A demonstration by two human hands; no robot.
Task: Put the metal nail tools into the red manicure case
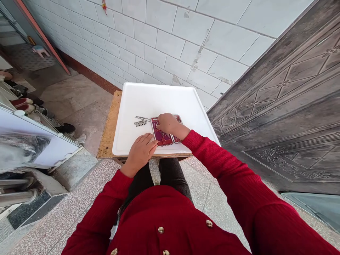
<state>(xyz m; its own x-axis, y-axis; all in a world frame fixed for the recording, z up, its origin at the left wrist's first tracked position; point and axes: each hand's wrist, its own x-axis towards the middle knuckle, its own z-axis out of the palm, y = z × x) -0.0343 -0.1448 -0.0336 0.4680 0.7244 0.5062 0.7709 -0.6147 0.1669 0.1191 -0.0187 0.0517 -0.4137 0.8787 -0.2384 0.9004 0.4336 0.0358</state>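
A manicure set case [164,141] with a dark red lining lies unfolded on a white board [156,97], small metal tools tucked inside it. My right hand [170,124] reaches over the case, its fingers bent down at the left half; what they pinch is too small to make out. My left hand [142,148] rests flat on the board, fingers stretched out, the thumb at the case's lower left corner. Left of the case lie nail clippers [140,123] and a thin metal tool [142,118]. In the right half of the case, scissor handles [176,139] show below my right wrist.
The board lies on a wooden table [107,132] against a white tiled wall [164,42]. A dark carved metal door [278,106] stands close on the right. To the left are a shoe rack [39,113] with shoes and a small stool [40,50].
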